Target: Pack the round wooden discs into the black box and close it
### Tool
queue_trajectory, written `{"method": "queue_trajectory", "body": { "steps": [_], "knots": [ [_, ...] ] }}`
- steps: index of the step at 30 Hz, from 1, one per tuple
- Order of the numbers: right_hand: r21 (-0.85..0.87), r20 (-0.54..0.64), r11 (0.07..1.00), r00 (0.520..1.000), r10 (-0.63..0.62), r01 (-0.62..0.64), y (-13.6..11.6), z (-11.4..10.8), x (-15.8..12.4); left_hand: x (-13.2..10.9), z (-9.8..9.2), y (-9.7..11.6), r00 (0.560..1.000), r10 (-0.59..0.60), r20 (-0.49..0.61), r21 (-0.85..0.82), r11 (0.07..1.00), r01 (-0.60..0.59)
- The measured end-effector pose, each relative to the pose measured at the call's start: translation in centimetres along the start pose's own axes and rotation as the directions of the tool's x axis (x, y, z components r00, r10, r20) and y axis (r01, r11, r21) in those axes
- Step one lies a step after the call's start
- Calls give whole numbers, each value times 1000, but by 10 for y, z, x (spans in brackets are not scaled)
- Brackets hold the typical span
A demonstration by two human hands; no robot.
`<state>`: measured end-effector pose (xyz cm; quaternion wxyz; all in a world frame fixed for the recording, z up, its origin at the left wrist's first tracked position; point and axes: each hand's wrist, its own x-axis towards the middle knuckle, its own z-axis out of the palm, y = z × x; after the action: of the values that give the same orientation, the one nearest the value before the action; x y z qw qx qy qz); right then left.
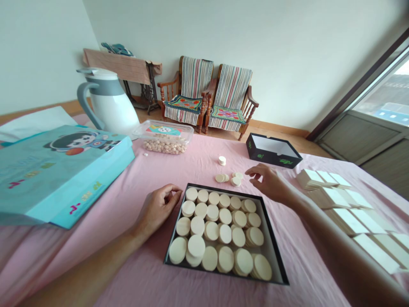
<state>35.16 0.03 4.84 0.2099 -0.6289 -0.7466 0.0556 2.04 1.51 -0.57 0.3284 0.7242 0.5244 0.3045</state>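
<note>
Discs (225,216), likely wood, fill a black box (271,243) beside stacked blocks (348,221).

A pink cloth (179,170) bears a black box (223,273) of wooden discs (196,246), loose discs (220,178) and a teal bag (60,175).

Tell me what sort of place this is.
Most likely a room in a private home rather than a workshop: two wooden armchairs with striped covers stand against the wall, a cloth-draped treadle sewing table sits in the corner, and a white insulated jug stands nearby.

Wooden discs (220,230) in an open box (270,238), loose discs (228,178) behind it, stacked blocks (348,213) right, paper bag (60,175) left
</note>
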Motion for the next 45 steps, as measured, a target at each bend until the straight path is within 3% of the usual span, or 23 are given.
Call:
{"method": "queue_trajectory", "body": {
  "steps": [3, 7, 12, 19, 24, 28, 31, 37, 45],
  "knots": [
    [-2, 94, 997, 993, -72, 73, 12, 14, 12, 0, -1, 1, 1000, 12, -13, 0, 1000, -12],
    [46, 234, 982, 954, -190, 184, 5, 18, 22, 1, -1, 1, 1000, 9, -18, -2, 1000, -9],
    [20, 266, 976, 940, -215, 218, -2, 19, 29, 1, -1, 2, 1000, 1, -13, -15, 1000, -1],
    [7, 181, 980, 964, -194, 196, 5, 23, 24, 0, -1, 2, 1000, -2, -24, -28, 1000, 1],
    [77, 15, 977, 980, -200, 199, -21, 0, 2, 0, -1, 2, 1000, 8, -20, -14, 1000, -9],
    [50, 82, 965, 962, -262, 258, -56, -14, -31, 0, 0, 1, 1000, -2, -12, -8, 1000, 2],
    [-24, 142, 964, 956, -257, 263, -68, -9, -47, 0, 0, 1, 1000, -2, -8, -6, 1000, 2],
    [41, 85, 977, 974, -212, 209, -59, 9, -52, 0, -1, 2, 1000, -12, 4, -8, 1000, 12],
    [92, -71, 983, 986, -151, 157, -39, -3, -24, 0, -1, 3, 1000, -15, -3, -27, 1000, 15]
  ]
}}
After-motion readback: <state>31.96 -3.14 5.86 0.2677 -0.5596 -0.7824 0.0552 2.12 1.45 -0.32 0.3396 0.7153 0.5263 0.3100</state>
